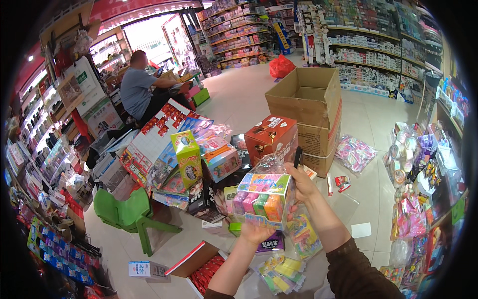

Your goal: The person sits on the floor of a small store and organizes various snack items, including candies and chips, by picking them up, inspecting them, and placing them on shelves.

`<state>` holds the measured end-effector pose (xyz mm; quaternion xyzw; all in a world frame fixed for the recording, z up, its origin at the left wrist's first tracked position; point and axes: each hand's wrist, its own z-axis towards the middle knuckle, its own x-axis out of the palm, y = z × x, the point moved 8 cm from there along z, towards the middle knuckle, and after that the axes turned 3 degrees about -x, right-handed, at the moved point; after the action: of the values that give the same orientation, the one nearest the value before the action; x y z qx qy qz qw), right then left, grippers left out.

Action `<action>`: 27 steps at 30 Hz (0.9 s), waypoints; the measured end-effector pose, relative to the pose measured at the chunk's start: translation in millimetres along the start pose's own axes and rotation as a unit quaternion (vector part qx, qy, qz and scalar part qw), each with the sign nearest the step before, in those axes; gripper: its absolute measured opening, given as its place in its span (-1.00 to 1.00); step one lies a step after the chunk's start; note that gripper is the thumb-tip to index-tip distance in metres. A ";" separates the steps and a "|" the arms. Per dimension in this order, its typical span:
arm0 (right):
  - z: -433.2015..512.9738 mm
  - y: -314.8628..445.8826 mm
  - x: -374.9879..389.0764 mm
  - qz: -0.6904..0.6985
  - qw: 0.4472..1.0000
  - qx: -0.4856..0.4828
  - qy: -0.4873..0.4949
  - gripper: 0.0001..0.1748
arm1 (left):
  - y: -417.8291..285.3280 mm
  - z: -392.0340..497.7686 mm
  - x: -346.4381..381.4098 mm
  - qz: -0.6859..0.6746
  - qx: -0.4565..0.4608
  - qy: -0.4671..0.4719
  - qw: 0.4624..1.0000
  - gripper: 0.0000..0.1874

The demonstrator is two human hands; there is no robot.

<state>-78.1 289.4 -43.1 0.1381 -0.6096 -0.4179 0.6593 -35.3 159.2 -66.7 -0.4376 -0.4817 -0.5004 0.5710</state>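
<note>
A display box of colourful packets (261,202) is held up in front of me, wrapped in transparent plastic film (272,162) that bunches loosely at its top. My left hand (257,233) supports it from underneath. At its right side my right hand (300,183) grips the edge, with a slim black tool (298,157), perhaps a cutter or marker, sticking up between thumb and palm. Just behind stands a red-brown chocolate carton (272,136). A purple box (270,243) and a bag of yellow packets (304,235) lie beneath my hands.
A tall cardboard carton (321,149) stands beyond the pile of boxes. A green plastic chair (123,209) is at left; a carton of red packets (209,273) lies on the floor. One person (140,88) sits near the doorway. Stocked shelves (366,56) line the walls.
</note>
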 end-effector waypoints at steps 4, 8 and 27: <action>4.2 28.7 9.9 0.142 0.976 -0.072 0.147 -0.75 | -16.3 -1.4 3.8 -0.026 0.034 0.041 0.998 -0.13; 8.1 30.7 -33.4 -0.105 0.993 -0.035 -0.047 -0.59 | -28.2 -10.8 7.2 -0.028 0.052 0.022 0.998 -0.15; -1.3 -18.3 1.3 0.092 0.987 0.127 0.043 -0.43 | -4.7 -0.8 -8.1 0.045 0.056 -0.013 0.997 -0.27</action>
<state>-84.0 276.9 -55.1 0.1818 -0.6390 -0.2688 0.6974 -40.1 159.1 -74.7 -0.4325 -0.4959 -0.4410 0.6103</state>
